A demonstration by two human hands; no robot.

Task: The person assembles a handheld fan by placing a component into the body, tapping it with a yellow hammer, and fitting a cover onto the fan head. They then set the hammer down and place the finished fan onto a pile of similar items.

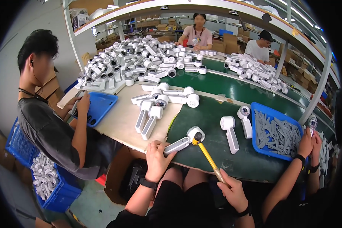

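My left hand (158,156) grips the grey-panelled handle of a white handheld device (194,133) with a round head, which lies on the table near its front edge. In my right hand (234,190) is a small hammer (207,155) with a yellow shaft and a black head. The hammer's head is at the device's round head; whether they touch I cannot tell. To the right lie two similar devices, one with a dotted round face (227,122) and one with an open-looking head (244,111).
Several more devices (155,112) lie on the cardboard sheet (121,131). A large heap (121,60) rises behind. On the right, a blue tray (273,152) holds grey strips. Co-workers handle devices at left and right; a blue crate (62,193) stands on the floor.
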